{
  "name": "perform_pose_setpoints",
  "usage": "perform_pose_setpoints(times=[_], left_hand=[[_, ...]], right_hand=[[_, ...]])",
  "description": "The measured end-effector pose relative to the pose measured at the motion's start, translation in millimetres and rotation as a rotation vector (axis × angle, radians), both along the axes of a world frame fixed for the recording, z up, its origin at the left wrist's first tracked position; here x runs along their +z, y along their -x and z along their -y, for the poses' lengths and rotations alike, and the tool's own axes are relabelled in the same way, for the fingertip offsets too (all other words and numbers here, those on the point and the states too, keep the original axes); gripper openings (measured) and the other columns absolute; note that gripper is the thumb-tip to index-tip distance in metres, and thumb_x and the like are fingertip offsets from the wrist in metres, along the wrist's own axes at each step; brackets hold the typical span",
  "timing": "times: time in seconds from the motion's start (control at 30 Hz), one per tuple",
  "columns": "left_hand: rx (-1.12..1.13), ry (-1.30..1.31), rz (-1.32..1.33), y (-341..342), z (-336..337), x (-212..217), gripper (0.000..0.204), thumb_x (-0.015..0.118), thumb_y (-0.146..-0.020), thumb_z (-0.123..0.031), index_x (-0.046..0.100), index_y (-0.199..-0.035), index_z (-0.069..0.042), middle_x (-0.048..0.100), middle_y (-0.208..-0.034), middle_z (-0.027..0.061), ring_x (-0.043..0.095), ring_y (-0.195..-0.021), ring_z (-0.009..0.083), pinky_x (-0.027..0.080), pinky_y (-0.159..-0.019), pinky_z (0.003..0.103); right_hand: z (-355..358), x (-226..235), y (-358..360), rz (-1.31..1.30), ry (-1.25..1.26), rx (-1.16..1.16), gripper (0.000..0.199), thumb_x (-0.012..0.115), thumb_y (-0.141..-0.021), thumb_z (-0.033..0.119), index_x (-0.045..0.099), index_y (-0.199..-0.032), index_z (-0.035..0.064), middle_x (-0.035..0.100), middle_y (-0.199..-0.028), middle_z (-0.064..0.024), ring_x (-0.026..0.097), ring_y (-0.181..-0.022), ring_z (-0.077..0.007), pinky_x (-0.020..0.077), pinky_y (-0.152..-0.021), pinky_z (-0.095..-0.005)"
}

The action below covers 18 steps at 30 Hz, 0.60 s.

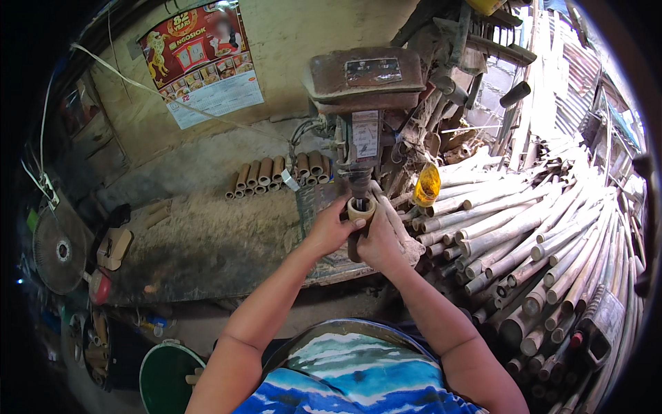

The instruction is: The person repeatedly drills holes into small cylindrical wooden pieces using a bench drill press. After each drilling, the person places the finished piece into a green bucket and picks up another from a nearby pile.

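Both my hands grip a short bamboo tube (358, 215) beneath the drill press (365, 83). My left hand (329, 226) is closed on its left side, thumb across the front near the rim. On the right side my right hand (378, 243) wraps round it, lower down. The tube's open end faces up toward me, just under the dark chuck (359, 181). A dark bit shows at the mouth of the tube; how deep it sits I cannot tell. My hands hide most of the tube's lower part.
Several cut bamboo tubes (276, 172) lie stacked at the back of the dusty bench (207, 234). Long bamboo poles (524, 228) fill the right side. A yellow bottle (427, 185) is right of the press. At left are a fan (61, 241) and a green bucket (169, 376).
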State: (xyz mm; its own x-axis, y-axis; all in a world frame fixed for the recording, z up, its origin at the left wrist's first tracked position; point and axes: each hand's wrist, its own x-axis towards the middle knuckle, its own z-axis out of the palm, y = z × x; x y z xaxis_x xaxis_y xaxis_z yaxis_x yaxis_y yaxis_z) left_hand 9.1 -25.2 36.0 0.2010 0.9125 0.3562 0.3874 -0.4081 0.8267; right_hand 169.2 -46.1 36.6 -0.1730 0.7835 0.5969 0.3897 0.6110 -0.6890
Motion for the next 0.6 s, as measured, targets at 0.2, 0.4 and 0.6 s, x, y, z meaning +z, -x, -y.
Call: perform_pose_setpoints(times=[0.2, 0.4, 0.6], left_hand=[[-0.101, 0.075, 0.163, 25.7, -5.6, -2.6, 0.067, 0.075, -0.090, -0.005, 0.045, -0.150, -0.004, 0.064, -0.133, 0.0103, 0.060, -0.123, 0.0190, 0.047, -0.105, 0.036], [-0.139, 0.105, 0.244, 29.3, -27.7, -6.9, 0.065, 0.077, -0.089, -0.006, 0.048, -0.147, -0.002, 0.065, -0.132, 0.0101, 0.061, -0.121, 0.0195, 0.048, -0.105, 0.037], [-0.049, 0.129, 0.123, 9.0, -38.6, -8.2, 0.066, 0.082, -0.087, -0.017, 0.051, -0.144, -0.004, 0.068, -0.129, 0.0153, 0.067, -0.117, 0.0241, 0.052, -0.099, 0.037]], right_hand=[[-7.2, -4.8, 21.9, -0.063, 0.034, 0.111, 0.054, 0.055, -0.079, -0.007, 0.038, -0.130, -0.0036, 0.056, -0.118, -0.0267, 0.059, -0.113, -0.0446, 0.0469, -0.098, -0.0452], [-32.2, -6.1, 27.2, -0.020, 0.111, 0.001, 0.054, 0.058, -0.078, -0.005, 0.038, -0.128, -0.0061, 0.057, -0.120, -0.0286, 0.059, -0.114, -0.0468, 0.0475, -0.098, -0.0473], [-44.2, -6.4, 9.8, -0.050, 0.155, 0.036, 0.053, 0.060, -0.079, -0.002, 0.040, -0.128, -0.0051, 0.060, -0.118, -0.0303, 0.059, -0.118, -0.0475, 0.0479, -0.099, -0.0481]])
